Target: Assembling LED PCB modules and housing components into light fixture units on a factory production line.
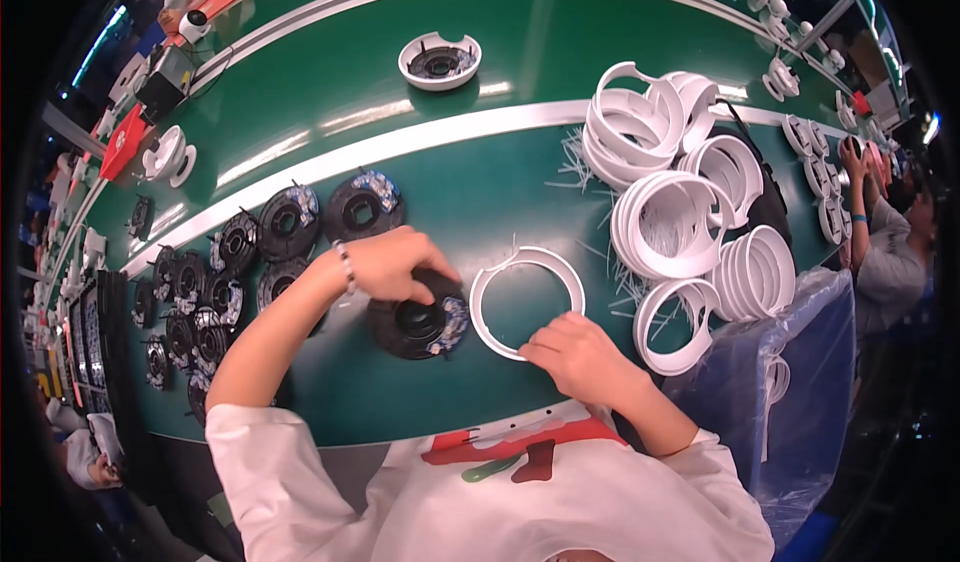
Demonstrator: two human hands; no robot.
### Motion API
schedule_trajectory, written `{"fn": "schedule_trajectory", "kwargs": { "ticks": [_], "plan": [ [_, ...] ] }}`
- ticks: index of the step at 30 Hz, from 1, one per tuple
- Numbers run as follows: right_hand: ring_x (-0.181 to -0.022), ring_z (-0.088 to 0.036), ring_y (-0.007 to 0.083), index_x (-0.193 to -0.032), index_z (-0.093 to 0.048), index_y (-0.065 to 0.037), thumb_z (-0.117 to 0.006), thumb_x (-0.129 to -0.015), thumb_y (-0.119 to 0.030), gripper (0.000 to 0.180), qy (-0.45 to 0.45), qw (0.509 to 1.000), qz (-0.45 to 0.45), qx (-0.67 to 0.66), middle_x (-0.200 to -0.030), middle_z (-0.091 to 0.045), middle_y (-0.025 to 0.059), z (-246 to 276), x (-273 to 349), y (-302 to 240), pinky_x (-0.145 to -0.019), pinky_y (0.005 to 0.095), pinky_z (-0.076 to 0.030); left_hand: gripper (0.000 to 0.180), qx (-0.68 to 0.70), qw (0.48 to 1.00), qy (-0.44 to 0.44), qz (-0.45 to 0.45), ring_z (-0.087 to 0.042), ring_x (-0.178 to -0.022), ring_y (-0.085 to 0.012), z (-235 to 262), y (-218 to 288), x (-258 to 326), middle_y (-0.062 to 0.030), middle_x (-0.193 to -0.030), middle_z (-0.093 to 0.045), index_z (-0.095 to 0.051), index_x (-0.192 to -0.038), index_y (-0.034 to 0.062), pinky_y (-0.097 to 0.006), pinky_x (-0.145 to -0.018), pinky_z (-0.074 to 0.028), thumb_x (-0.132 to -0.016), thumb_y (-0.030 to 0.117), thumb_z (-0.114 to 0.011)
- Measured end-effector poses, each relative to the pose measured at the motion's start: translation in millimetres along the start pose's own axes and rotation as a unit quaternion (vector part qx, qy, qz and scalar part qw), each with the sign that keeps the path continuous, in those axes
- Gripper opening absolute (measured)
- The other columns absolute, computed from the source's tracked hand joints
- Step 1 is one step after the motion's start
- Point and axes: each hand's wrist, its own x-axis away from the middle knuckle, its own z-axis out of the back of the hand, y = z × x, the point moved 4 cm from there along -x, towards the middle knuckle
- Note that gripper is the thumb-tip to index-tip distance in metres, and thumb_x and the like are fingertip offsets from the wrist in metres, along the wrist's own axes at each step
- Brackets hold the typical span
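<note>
My left hand [398, 264], with a beaded bracelet at the wrist, grips a round black base [402, 330] by its upper rim and centre. Blue-and-white electronic parts sit on the base's right side. My right hand [572, 356] pinches the lower right edge of a white plastic ring [478, 307], which has a notch at its top. Ring and base are side by side on the green table, with a narrow gap between them.
Several similar black bases [289, 220] crowd the left. White rings [668, 224] are stacked at the right, beside thin white strips [628, 287]. A blue plastic-lined bin [800, 382] stands at the near right. On the conveyor [300, 102] beyond rests a white housing [428, 81] holding a black base.
</note>
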Motion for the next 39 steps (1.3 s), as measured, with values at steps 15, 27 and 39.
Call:
{"fn": "schedule_trajectory", "kwargs": {
  "ticks": [15,27,39],
  "plan": [
    [-0.122,-0.015,0.043,-0.129,-0.019,-0.002,-0.078,-0.045,-0.042,0.111,-0.071,0.954,-0.286,0.055,-0.133,-0.013,0.0246,10,-10,22,-0.091,0.0632,-0.016,0.046,0.097,0.899,0.345,0.252,-0.06,-0.062,-0.0232,-66,14,40,-0.0164,-0.08,-0.06,-0.053,-0.1,-0.0034,-0.029,-0.059,-0.047,-0.067,0.025,-0.068],
    [-0.112,-0.035,0.0317,-0.128,-0.017,0.003,-0.08,-0.048,-0.032,0.107,0.291,0.905,-0.213,-0.226,-0.123,-0.031,0.0206,27,2,18,-0.094,0.039,-0.029,0.022,0.459,0.74,0.483,0.086,-0.053,-0.084,-0.0093,-82,13,19,-0.0068,-0.093,-0.057,-0.047,-0.101,-0.0021,-0.023,-0.076,-0.043,-0.081,0.005,-0.053],
    [-0.118,-0.025,0.0383,-0.129,-0.014,0.004,-0.079,-0.046,-0.033,0.111,0.24,0.935,-0.133,-0.226,-0.13,-0.02,0.0255,6,-39,-5,-0.095,0.0433,-0.025,0.064,0.872,0.426,0.165,-0.176,-0.036,-0.116,-0.0301,-92,34,-8,-0.0155,-0.128,-0.034,-0.028,-0.128,0.004,-0.045,-0.095,-0.033,-0.081,0.048,-0.03]
  ]
}}
